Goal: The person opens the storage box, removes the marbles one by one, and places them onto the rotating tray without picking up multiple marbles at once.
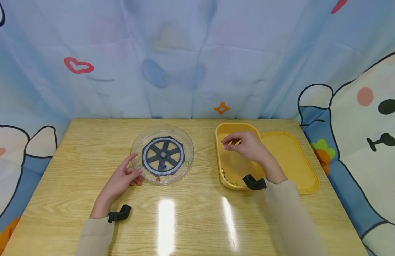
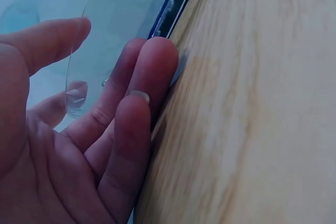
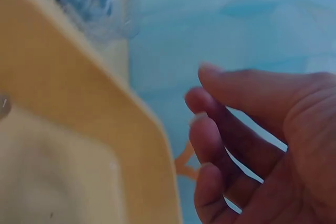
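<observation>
A clear round dish (image 1: 188,142) holds a dark six-spoked wheel (image 1: 163,154) and several marbles, among them a blue marble (image 1: 164,166) and an orange marble (image 1: 158,179). My left hand (image 1: 122,177) grips the dish's near-left rim; the left wrist view shows thumb and fingers about the clear wall (image 2: 86,72). My right hand (image 1: 246,144) hovers over a yellow bin (image 1: 219,149), fingers loosely bent. In the right wrist view no object shows between the fingertips of the right hand (image 3: 252,145). Small marbles (image 1: 223,172) lie along the bin's left and near sides.
A flat yellow lid or tray (image 1: 288,156) lies right of the bin, touching or overlapped by it. The wooden table (image 1: 197,220) ends at a blue patterned curtain (image 1: 184,71) behind. Bin and dish stand apart on the table.
</observation>
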The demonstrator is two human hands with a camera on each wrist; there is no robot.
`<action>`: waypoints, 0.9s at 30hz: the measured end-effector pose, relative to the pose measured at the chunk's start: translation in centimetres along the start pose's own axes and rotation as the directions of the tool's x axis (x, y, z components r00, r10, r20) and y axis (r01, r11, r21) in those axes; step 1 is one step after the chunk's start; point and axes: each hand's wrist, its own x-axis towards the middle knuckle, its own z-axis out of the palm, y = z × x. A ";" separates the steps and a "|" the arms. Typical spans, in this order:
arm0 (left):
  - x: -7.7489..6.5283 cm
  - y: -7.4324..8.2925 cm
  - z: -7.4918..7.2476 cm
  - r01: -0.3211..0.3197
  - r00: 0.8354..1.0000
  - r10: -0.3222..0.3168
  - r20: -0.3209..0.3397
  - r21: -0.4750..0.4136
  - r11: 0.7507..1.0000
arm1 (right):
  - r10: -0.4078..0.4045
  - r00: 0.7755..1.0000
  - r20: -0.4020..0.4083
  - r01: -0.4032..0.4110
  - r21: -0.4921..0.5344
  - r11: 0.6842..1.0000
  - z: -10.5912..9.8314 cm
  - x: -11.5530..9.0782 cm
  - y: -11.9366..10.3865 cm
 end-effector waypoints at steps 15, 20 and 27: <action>0.2 -0.1 0.0 -0.009 1.000 0.009 -0.005 -0.006 1.000 | 0.096 0.899 0.428 -0.151 0.098 0.984 0.7 2.1 4.3; 0.3 -0.3 0.1 -0.004 1.000 0.005 0.002 -0.033 0.999 | 0.097 0.843 0.529 -0.176 0.100 0.979 1.5 2.4 5.4; 0.1 -0.4 0.0 -0.011 1.000 0.011 0.012 -0.025 1.000 | 0.128 0.818 0.561 -0.151 -0.005 0.988 2.6 2.6 5.9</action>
